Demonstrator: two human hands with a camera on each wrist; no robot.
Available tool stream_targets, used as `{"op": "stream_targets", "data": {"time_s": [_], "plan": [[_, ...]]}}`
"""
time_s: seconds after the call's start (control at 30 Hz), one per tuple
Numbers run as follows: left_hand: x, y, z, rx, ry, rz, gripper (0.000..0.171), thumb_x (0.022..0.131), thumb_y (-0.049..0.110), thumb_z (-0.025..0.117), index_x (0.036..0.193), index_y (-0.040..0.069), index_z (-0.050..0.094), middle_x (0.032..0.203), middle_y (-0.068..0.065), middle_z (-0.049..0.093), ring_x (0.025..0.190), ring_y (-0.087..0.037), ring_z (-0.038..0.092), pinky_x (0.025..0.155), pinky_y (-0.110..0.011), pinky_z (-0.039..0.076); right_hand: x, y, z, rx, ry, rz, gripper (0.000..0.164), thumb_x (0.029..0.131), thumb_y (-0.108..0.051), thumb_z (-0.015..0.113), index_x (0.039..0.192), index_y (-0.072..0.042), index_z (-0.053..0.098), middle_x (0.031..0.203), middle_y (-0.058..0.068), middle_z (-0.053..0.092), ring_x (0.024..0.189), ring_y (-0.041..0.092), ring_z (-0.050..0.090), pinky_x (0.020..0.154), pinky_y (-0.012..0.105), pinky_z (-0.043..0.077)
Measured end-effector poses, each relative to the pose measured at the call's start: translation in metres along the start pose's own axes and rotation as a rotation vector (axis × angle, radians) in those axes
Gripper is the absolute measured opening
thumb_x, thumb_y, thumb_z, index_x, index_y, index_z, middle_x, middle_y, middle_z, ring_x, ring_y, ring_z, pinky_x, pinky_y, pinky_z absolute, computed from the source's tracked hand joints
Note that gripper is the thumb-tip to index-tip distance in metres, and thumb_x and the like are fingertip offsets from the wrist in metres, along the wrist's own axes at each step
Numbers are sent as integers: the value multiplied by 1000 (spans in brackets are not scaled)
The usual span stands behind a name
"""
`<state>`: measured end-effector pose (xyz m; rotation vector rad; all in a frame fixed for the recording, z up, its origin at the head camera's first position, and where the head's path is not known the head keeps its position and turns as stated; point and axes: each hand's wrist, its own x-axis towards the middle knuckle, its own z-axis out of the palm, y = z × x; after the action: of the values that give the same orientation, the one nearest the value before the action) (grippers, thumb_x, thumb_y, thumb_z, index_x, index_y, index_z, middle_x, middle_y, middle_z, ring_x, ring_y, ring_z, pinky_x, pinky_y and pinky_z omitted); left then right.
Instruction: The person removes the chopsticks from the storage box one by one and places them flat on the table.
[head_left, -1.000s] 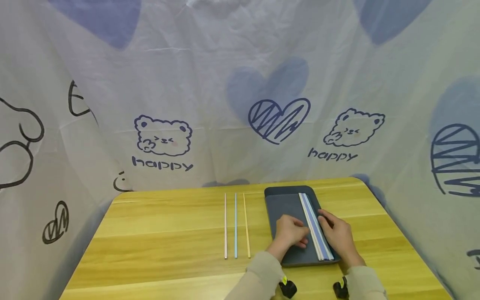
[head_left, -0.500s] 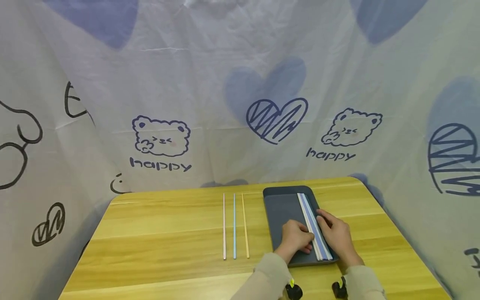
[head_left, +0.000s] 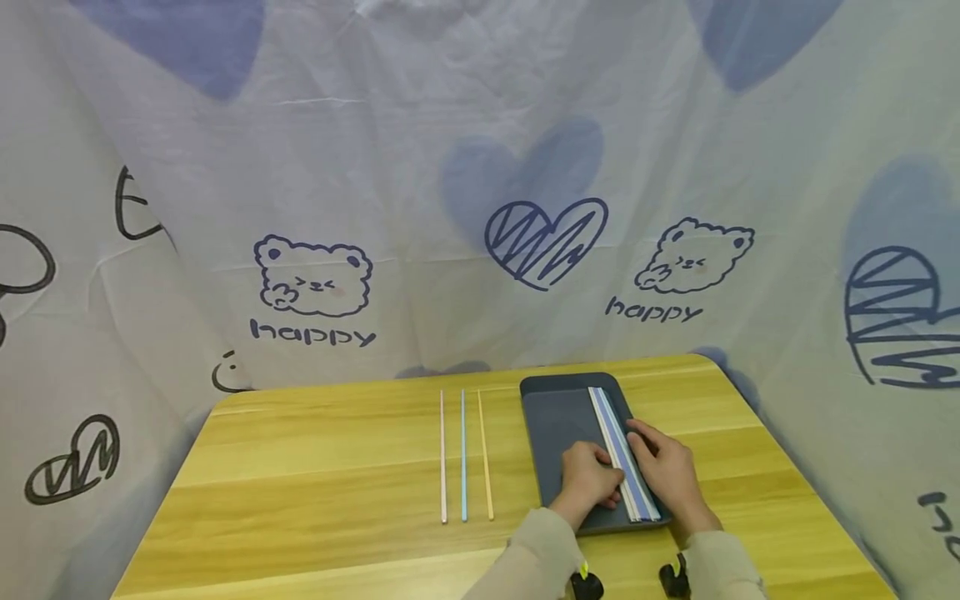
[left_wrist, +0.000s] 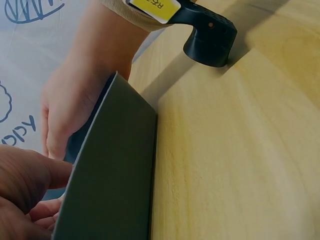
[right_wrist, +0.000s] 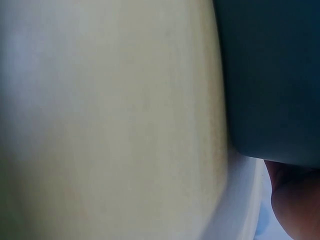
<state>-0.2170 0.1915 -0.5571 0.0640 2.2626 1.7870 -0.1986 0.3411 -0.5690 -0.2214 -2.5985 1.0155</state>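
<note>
Several long thin sticks point(head_left: 617, 442), white and blue, lie side by side along the right part of a dark grey tray point(head_left: 555, 417). My left hand point(head_left: 588, 477) is over the tray, its loosely bent fingers and thumb touching the left side of the sticks. In the left wrist view, a gap shows between this thumb point(left_wrist: 60, 172) and the fingers below. My right hand point(head_left: 667, 467) rests at the tray's right rim, fingertips beside the sticks. In the right wrist view, the tray's outer wall point(right_wrist: 275, 75) hides most of that hand.
Left of the tray, a pink stick point(head_left: 442, 458), a light blue stick point(head_left: 463, 458) and a yellow stick point(head_left: 486, 458) lie apart on the wooden table point(head_left: 300, 475). A printed cloth point(head_left: 420, 283) hangs behind the table. Black wrist cameras point(head_left: 587, 583) sit low over the near side.
The left hand has moved right, from beside the sticks to touching them. The right hand has stayed at the tray's right rim. The head view has shifted slightly.
</note>
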Motion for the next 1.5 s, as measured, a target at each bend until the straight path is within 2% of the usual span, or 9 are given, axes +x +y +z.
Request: {"op": "stream_targets", "data": {"time_s": [0.23, 0.53, 0.7, 0.83, 0.93, 1.1, 1.33, 1.5], "plan": [[1, 0, -1, 39, 43, 16, 24, 75, -11, 79, 77, 5, 61, 41, -5, 57, 30, -12, 54, 32, -29, 50, 2, -3, 0, 12, 3, -20, 40, 109, -27, 59, 142, -7, 66, 141, 22, 67, 121, 44, 69, 100, 59, 57], [3, 4, -3, 138, 84, 43, 36, 73, -4, 86, 67, 13, 55, 37, 0, 53, 27, -7, 47, 31, -26, 47, 6, -3, 0, 6, 5, -11, 40, 109, -28, 58, 143, -7, 66, 141, 22, 67, 119, 43, 70, 99, 59, 57], [4, 0, -1, 256, 113, 61, 40, 72, 3, 89, 55, 15, 54, 34, 5, 48, 27, -6, 44, 30, -24, 39, 4, -3, 2, -3, 26, -34, 39, 108, -26, 60, 141, -5, 67, 141, 22, 66, 123, 45, 68, 101, 60, 56], [4, 0, -1, 332, 123, 78, 46, 73, 8, 87, 42, 18, 53, 33, 6, 44, 29, -11, 43, 33, -25, 33, 2, -4, 2, -4, 34, -41, 38, 108, -25, 61, 139, -5, 68, 141, 22, 66, 123, 46, 67, 102, 61, 55], [2, 1, -3, 306, 112, 74, 45, 73, 8, 86, 40, 17, 56, 33, 5, 46, 28, -11, 45, 33, -25, 37, 2, -4, 1, 1, 24, -26, 38, 108, -25, 61, 140, -5, 68, 142, 22, 65, 126, 46, 66, 104, 61, 54], [0, 3, -7, 201, 70, 27, 40, 75, 5, 85, 43, 13, 63, 36, 2, 53, 28, -10, 50, 32, -26, 46, 2, -2, 0, 3, -3, 2, 40, 109, -26, 60, 142, -5, 66, 145, 22, 64, 128, 46, 64, 106, 61, 53], [-2, 6, -15, 121, 16, -17, 36, 79, 6, 85, 50, 12, 65, 41, -2, 60, 30, -9, 54, 38, -31, 55, 1, -1, -1, -1, -23, 26, 41, 109, -28, 58, 144, -6, 64, 146, 22, 62, 130, 46, 63, 107, 61, 52], [-3, 12, -29, 97, -10, 0, 26, 81, 7, 84, 60, 12, 70, 45, 0, 62, 36, -9, 58, 42, -30, 58, 1, 0, 0, -6, -18, 29, 42, 109, -29, 58, 144, -7, 64, 146, 22, 63, 129, 46, 64, 107, 61, 52]]}}
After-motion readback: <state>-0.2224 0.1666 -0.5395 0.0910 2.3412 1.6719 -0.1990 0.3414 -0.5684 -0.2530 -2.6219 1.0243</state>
